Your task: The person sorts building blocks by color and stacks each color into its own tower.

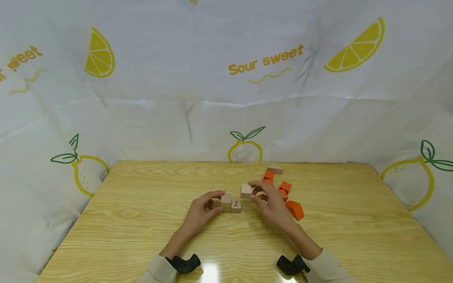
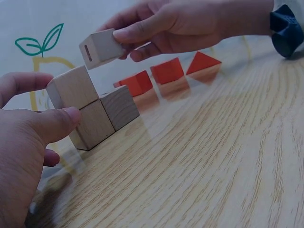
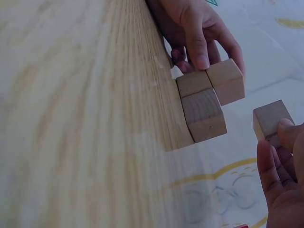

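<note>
Two plain wooden cubes stand stacked, the upper cube (image 1: 226, 197) directly over a lower cube (image 2: 95, 125). Beside the lower one, touching it on the right, sits a third wooden cube (image 1: 236, 206) with a "7" on its top. My left hand (image 1: 198, 215) pinches the upper cube between thumb and index finger. In my right hand (image 1: 275, 209), thumb and fingers grip another wooden cube (image 1: 245, 190), raised off the table to the right of the stack. A dark mark shows on one face of this raised cube in the left wrist view.
Several orange blocks (image 1: 295, 210) lie to the right of and beyond my right hand, partly hidden by it. A wooden triangular block (image 1: 275, 169) lies near the back edge of the wood-grain table (image 1: 148, 184). Behind hangs a white lemon-print cloth (image 1: 159, 129).
</note>
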Tool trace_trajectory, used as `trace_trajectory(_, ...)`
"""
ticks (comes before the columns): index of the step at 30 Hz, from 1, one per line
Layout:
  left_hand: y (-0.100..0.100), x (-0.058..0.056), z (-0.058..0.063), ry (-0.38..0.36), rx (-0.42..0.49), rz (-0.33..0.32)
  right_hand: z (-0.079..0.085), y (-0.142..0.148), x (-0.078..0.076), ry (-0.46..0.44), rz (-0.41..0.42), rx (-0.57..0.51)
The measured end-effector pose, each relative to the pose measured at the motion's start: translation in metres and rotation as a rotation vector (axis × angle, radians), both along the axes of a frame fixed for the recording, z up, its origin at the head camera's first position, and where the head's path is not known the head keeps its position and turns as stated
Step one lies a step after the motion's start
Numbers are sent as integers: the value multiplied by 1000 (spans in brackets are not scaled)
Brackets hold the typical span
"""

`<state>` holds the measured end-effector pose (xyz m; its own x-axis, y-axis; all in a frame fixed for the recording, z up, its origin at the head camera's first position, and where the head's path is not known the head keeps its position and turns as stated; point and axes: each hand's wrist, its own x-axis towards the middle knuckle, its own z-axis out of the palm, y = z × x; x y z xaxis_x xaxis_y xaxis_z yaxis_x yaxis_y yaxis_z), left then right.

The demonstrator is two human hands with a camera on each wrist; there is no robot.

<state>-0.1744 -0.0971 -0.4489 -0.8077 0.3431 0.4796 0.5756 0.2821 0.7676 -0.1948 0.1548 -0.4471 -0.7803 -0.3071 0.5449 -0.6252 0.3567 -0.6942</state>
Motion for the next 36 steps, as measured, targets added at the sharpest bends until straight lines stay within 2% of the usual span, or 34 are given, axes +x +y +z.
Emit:
trace_trajectory(5, 0, 0, 0, -3, -5, 0, -5, -5, 2, -29, 21, -4)
trace_trajectory(13, -1, -1, -1, -18, -9, 12, -11, -12, 5, -11, 68, -26)
trace_trajectory(19, 0, -1, -2, -38, -4, 19, -12, -16, 8, -80, 66, -33)
trace_trajectory(24, 0, 0, 0, -23, -7, 22, -14, -18, 8, -54, 68, -17)
trace_trajectory(27, 1, 1, 1, -15, -8, 24, -7, -21, 12, -30, 69, -17)
trace_trajectory(33, 1, 1, 1, -7, -8, 24, 17, -27, 24, -33, 57, 2)
trace_trajectory(36, 1, 0, 1, -5, -5, 23, 21, -28, 26, -37, 51, 11)
